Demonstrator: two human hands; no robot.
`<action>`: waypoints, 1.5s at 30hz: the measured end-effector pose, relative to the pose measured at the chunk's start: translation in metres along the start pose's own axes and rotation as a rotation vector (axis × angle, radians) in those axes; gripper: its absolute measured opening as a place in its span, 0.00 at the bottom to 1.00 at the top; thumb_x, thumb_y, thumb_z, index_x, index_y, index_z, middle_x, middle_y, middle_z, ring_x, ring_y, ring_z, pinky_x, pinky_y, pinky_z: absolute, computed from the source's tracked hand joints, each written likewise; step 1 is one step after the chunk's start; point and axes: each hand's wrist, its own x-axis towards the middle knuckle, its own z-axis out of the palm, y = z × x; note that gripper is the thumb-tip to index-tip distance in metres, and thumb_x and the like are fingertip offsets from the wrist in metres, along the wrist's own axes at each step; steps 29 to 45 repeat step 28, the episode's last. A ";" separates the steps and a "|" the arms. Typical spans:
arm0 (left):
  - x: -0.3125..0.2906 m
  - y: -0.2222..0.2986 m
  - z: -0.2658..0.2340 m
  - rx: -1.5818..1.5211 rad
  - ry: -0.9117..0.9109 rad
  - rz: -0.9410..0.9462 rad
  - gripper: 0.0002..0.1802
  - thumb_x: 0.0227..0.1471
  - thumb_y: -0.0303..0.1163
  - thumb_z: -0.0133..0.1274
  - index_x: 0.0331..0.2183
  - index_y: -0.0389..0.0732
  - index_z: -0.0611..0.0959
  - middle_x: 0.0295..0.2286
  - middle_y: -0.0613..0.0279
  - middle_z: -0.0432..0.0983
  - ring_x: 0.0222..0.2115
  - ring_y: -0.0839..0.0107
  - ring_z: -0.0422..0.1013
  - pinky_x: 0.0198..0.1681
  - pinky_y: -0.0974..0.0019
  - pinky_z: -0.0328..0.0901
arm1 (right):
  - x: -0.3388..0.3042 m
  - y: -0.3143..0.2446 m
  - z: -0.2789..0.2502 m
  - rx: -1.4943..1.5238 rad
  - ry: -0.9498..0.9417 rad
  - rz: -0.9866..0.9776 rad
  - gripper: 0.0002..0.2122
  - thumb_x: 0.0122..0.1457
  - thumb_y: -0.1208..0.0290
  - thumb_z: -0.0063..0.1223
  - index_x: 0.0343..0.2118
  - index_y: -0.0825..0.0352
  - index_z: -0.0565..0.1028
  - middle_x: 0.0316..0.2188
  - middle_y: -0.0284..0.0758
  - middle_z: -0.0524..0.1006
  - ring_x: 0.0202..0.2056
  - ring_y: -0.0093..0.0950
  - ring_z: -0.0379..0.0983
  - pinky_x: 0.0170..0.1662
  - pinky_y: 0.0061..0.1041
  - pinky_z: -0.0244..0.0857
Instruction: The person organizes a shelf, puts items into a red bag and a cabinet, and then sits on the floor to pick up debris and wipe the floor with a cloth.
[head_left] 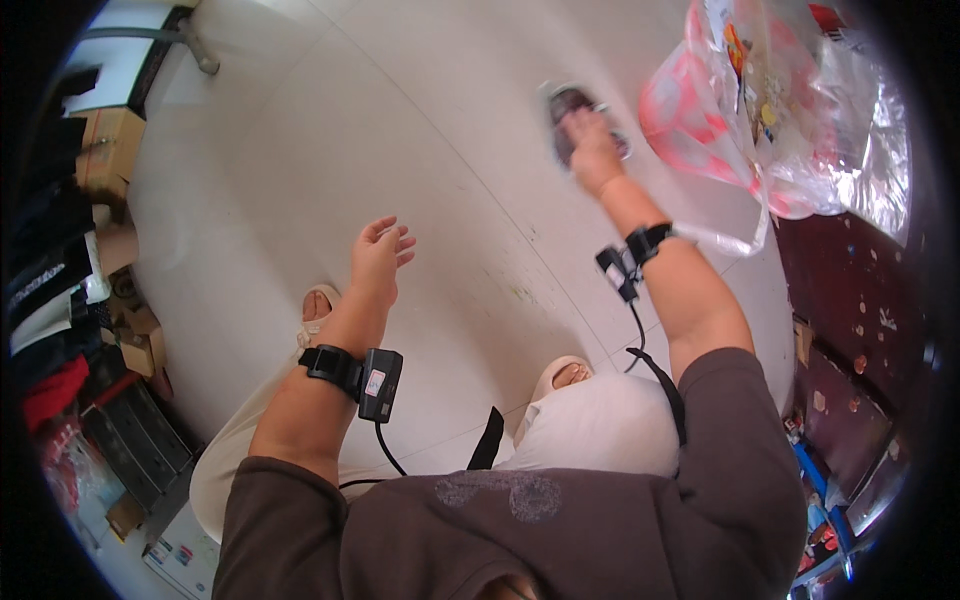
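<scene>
My right hand reaches far forward over the floor, its fingers lying over a dark oval thing with clear, shiny edges. Motion blurs both, so I cannot make out what kind of thing it is; the hand appears to grip it from above. To its right stands a pink-and-white plastic bag, a short gap away from the dark thing. My left hand hangs above the floor at centre left, with nothing in it and its fingers slightly apart.
Pale tiles make up the floor. Cardboard boxes and dark cloth line the left side. Clear wrappers stick out at the bag, and a dark red cabinet stands at right. A metal leg shows far left.
</scene>
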 end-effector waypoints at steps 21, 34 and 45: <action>-0.007 -0.039 -0.061 -0.154 0.217 -0.044 0.14 0.46 0.25 0.41 0.39 0.38 0.66 0.31 0.59 0.67 0.27 0.71 0.67 0.28 0.71 0.64 | 0.096 -0.105 0.034 -0.075 -0.245 -0.070 0.25 0.48 0.82 0.26 0.52 0.56 0.54 0.55 0.34 0.48 0.56 0.35 0.41 0.57 0.28 0.37; 0.002 -0.049 -0.074 -0.144 0.256 -0.067 0.15 0.45 0.25 0.40 0.39 0.35 0.67 0.32 0.56 0.68 0.26 0.72 0.67 0.26 0.73 0.63 | 0.031 -0.183 0.049 0.061 -0.530 -0.776 0.23 0.39 0.80 0.45 0.43 0.56 0.66 0.50 0.34 0.58 0.52 0.34 0.52 0.51 0.29 0.50; 0.002 -0.049 -0.074 -0.144 0.256 -0.067 0.15 0.45 0.25 0.40 0.39 0.35 0.67 0.32 0.56 0.68 0.26 0.72 0.67 0.26 0.73 0.63 | 0.031 -0.183 0.049 0.061 -0.530 -0.776 0.23 0.39 0.80 0.45 0.43 0.56 0.66 0.50 0.34 0.58 0.52 0.34 0.52 0.51 0.29 0.50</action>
